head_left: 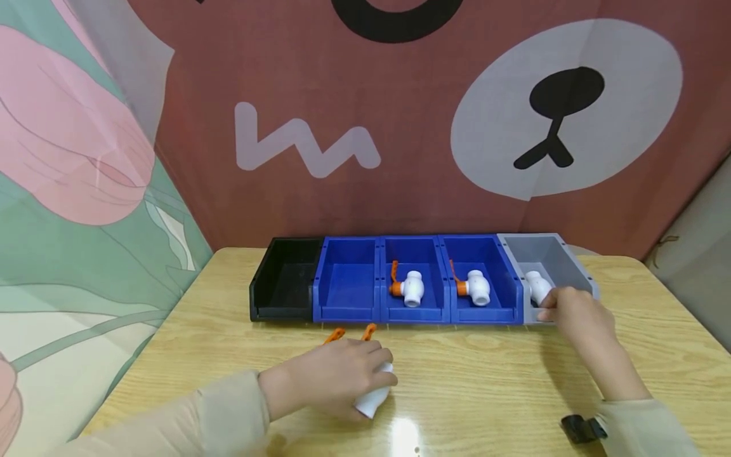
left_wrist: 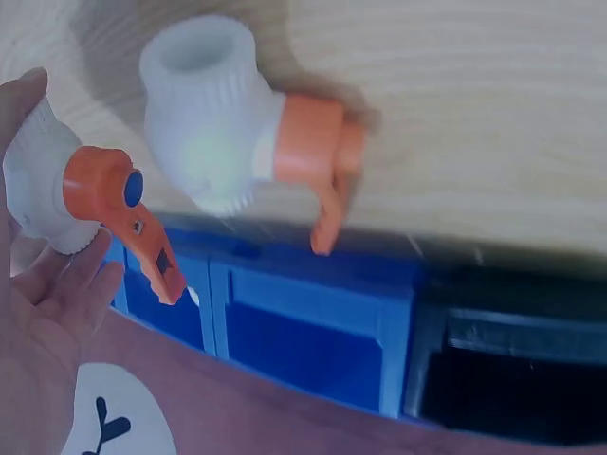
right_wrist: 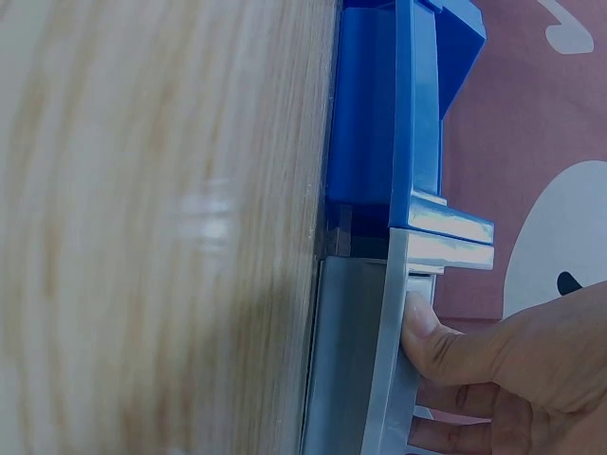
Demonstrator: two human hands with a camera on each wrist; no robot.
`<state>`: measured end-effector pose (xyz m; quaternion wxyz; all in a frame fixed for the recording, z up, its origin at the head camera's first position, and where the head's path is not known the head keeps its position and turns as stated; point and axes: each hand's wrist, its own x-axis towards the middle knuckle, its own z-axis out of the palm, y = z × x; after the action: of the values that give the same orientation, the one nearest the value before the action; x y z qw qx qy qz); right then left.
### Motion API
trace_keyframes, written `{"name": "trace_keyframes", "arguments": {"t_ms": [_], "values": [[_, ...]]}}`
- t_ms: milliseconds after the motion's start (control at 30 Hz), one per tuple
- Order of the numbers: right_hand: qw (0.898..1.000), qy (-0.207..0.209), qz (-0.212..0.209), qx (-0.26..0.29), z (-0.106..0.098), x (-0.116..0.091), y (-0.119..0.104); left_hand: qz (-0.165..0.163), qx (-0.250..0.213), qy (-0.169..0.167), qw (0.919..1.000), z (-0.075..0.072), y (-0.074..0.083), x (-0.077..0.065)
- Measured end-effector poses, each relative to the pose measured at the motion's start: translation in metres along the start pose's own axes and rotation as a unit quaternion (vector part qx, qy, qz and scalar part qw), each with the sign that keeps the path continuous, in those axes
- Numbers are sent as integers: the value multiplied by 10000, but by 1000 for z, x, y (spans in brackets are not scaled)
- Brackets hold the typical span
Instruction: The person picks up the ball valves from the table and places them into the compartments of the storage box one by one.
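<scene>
My left hand [head_left: 345,374] grips a white plastic ball valve [left_wrist: 43,180] with an orange lever, low over the wooden table. Close by, a second white ball valve [left_wrist: 204,118] rests on the tabletop; from the head view only its orange lever [head_left: 335,334] shows past the hand. At the right end of the bin row, my right hand [head_left: 582,317] reaches over the front of the grey bin [head_left: 571,254]. Its curled fingers pinch a white ball valve [head_left: 537,287] inside, the hand covering part of it. No lever of that valve is visible.
Left of the grey bin stand blue bins [head_left: 348,279] and a black bin [head_left: 288,276]. Two of the blue bins each hold a valve, one valve [head_left: 412,289] and another valve [head_left: 478,287]. A patterned cloth [head_left: 354,203] hangs behind the table. A black object [head_left: 579,428] sits by the right cuff.
</scene>
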<state>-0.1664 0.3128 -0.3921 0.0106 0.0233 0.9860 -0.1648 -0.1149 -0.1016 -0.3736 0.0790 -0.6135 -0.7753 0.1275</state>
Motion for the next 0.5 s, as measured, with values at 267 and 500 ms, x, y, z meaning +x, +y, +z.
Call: {"name": "trace_keyframes", "arguments": {"t_ms": [267, 500], "values": [[10000, -34, 23, -1, -1, 1, -2, -210, 237, -118, 9994, -10, -19, -9], [10000, 74, -56, 20, 0, 0, 0, -521, 275, -220, 9980, -12, -34, -10]]}}
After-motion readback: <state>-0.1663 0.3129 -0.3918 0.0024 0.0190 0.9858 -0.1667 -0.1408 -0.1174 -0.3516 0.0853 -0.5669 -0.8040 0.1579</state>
